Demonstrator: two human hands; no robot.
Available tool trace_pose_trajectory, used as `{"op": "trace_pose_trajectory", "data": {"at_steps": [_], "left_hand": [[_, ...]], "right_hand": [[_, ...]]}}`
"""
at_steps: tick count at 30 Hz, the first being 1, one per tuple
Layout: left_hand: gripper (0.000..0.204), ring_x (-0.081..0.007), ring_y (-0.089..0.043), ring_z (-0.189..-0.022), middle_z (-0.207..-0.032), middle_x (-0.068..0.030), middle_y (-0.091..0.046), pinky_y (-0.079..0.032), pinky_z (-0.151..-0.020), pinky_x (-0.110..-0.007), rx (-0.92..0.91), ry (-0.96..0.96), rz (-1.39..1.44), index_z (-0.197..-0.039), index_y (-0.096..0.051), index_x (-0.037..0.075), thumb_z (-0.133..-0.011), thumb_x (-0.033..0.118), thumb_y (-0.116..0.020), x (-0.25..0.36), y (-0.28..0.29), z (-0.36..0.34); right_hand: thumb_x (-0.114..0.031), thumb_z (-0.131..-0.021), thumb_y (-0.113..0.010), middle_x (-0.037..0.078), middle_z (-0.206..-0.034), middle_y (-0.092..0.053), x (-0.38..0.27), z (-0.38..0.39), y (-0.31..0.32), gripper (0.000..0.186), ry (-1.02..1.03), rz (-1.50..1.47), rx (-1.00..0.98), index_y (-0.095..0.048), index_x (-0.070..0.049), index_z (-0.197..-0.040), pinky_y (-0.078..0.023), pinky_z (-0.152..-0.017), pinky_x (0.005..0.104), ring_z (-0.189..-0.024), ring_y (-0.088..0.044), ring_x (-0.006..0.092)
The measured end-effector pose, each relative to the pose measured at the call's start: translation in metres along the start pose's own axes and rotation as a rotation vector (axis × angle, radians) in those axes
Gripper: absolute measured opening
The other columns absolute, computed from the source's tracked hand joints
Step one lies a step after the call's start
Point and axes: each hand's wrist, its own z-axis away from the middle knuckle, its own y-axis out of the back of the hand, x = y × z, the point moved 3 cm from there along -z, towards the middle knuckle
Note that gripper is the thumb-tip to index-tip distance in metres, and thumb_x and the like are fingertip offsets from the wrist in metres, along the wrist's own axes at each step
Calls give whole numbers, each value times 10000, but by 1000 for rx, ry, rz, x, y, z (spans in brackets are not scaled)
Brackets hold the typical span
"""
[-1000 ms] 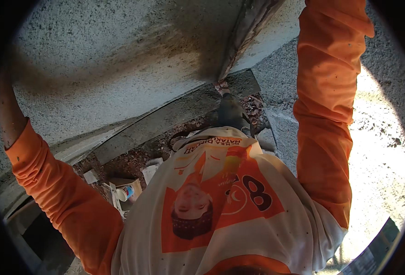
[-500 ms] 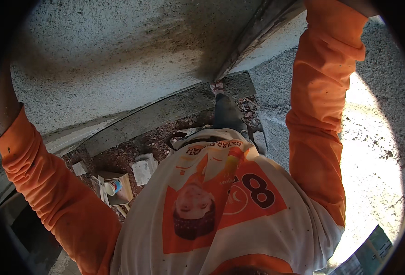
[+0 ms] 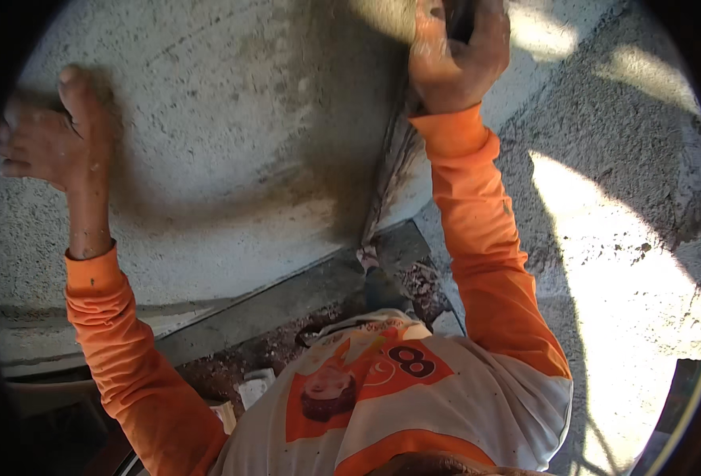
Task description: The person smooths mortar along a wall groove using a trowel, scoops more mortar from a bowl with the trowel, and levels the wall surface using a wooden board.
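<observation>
My left hand (image 3: 53,143) is at the far left against the rough grey plastered wall (image 3: 215,103). Its fingers are spread and it holds nothing; whether the palm presses on the wall I cannot tell. At the top, my right hand (image 3: 457,63) wraps its thumb and fingers round the edge of a long, dirty board (image 3: 387,170). That board stands upright where the wall ends, with its lower end close to my foot (image 3: 368,256). Its upper part runs behind my hand and out of view.
Low along the wall's base lies a grey ledge (image 3: 275,305). Rubble (image 3: 422,287) covers the ground beside my foot, and a pale block (image 3: 255,387) sits left of my body. To the right, another rough grey surface (image 3: 596,135) carries bright sunlit patches.
Both hands, mostly out of the picture before, now show fully. My right arm has shifted left to the board. The view has tilted up the wall, and the open box at lower left is largely hidden.
</observation>
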Motion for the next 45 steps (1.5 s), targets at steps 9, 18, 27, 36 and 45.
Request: {"op": "trace_pose_trajectory", "data": {"at_steps": [9,18,27,36,45], "left_hand": [[719,-404,3,-1411,-1526,-233,-60,59,-1093,-561,-209,212,200,-1438,-130,-61,-914,353,-396,43,33,-8],[798,-437,52,-1401,-1509,-281,-22,70,-1084,-585,-325,240,166,-1415,-106,-101,-800,228,-494,41,46,-11],[821,-432,78,-1400,-1507,-286,-10,90,-1077,-589,-402,266,147,-1408,-97,-115,-784,232,-502,42,42,-12],[818,-426,90,-1401,-1508,-281,4,90,-1079,-585,-403,274,149,-1410,-90,-118,-798,246,-493,46,38,-13],[802,-424,74,-1403,-1515,-267,-2,85,-1080,-585,-345,243,169,-1418,-96,-101,-814,252,-488,39,43,-8]], "right_hand": [[-172,-752,-681,170,-741,-477,3,19,32,645,-235,140,-101,-467,-19,-1340,-406,-643,402,-662,-443,305],[-136,-728,-675,157,-740,-446,-4,-24,36,688,-220,24,-42,-448,-124,-1378,-387,-621,407,-660,-441,323],[-126,-720,-676,160,-712,-439,-3,-49,23,696,-209,-28,-18,-445,-117,-1376,-393,-619,418,-642,-436,330],[-147,-725,-699,142,-743,-467,-1,-12,27,708,-213,40,-51,-439,-142,-1384,-404,-622,413,-658,-448,319],[-173,-749,-704,142,-751,-486,-14,-40,27,727,-287,45,-84,-403,-183,-1411,-417,-627,398,-670,-463,307]]}}
